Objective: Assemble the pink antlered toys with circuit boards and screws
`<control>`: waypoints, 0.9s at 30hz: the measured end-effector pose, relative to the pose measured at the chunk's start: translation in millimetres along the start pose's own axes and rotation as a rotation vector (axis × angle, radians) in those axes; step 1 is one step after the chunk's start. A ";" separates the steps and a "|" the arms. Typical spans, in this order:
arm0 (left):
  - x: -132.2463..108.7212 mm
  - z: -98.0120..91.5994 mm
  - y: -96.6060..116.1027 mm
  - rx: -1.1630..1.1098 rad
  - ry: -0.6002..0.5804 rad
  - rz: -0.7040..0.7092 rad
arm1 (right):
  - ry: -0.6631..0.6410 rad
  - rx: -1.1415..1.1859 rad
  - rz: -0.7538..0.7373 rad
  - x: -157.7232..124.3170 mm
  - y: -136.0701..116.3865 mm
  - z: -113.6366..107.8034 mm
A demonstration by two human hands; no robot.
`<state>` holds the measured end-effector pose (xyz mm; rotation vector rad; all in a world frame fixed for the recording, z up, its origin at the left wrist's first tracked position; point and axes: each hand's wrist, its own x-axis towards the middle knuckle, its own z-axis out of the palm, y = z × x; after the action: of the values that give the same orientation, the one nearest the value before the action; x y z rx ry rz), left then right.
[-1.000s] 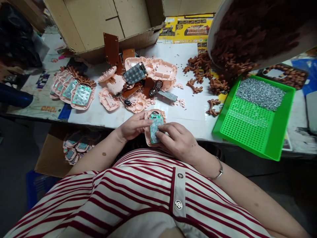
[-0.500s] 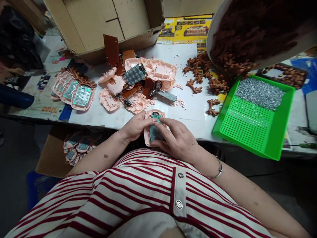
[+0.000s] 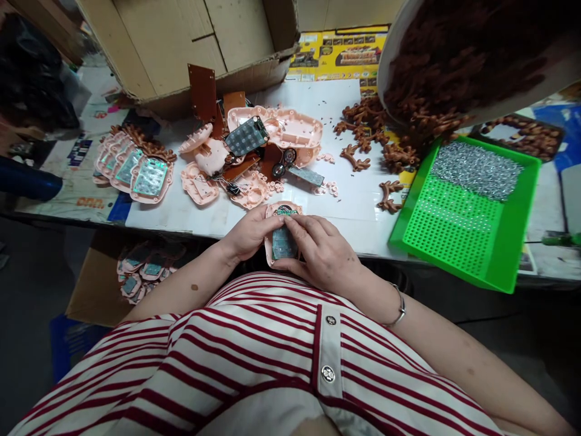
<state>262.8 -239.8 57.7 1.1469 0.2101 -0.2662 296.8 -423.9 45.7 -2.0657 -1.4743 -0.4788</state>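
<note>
From the head camera I see my left hand [image 3: 247, 233] gripping the left edge of a pink toy shell [image 3: 278, 237] at the table's near edge, fingers closed on it. My right hand [image 3: 323, 254] cups the shell's right side, and its fingers [image 3: 303, 233] press a green circuit board [image 3: 284, 242] down into it. The board looks seated or nearly so; I cannot tell if it is fully home, and no screws show in it yet, by my judgement. Beyond my left hand lies a fanned stack of finished pink shells with keypads [image 3: 136, 169]; straight ahead of both hands, loose shells and boards [image 3: 254, 151]. Right of my right hand sits a green tray [image 3: 454, 242] holding screws [image 3: 476, 169], with brown antler pieces [image 3: 381, 145] beyond.
</note>
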 end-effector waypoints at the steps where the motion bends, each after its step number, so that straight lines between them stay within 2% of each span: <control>1: -0.1 -0.4 -0.2 -0.002 -0.010 -0.001 | -0.004 0.007 0.017 0.4 0.0 -0.3; 7: -1.4 1.2 -1.7 0.017 -0.019 0.032 | -0.018 0.015 0.145 -0.7 -1.6 2.7; 11: -1.4 6.2 0.0 0.000 0.044 0.061 | -0.045 0.031 0.146 1.3 -0.6 3.0; 17: -2.7 9.2 -0.7 -0.116 -0.008 0.025 | -0.049 0.007 0.173 2.2 5.2 1.9; 24: 2.0 16.7 -9.0 -0.079 0.098 0.102 | 0.010 -0.087 0.206 1.5 2.9 3.7; 27: 6.0 18.6 -7.4 -0.079 0.108 0.066 | -0.038 0.010 0.232 3.7 14.2 -0.8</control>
<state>266.7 -260.3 56.8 1.0884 0.2748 -0.1369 311.4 -425.2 45.2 -2.2136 -1.2340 -0.3413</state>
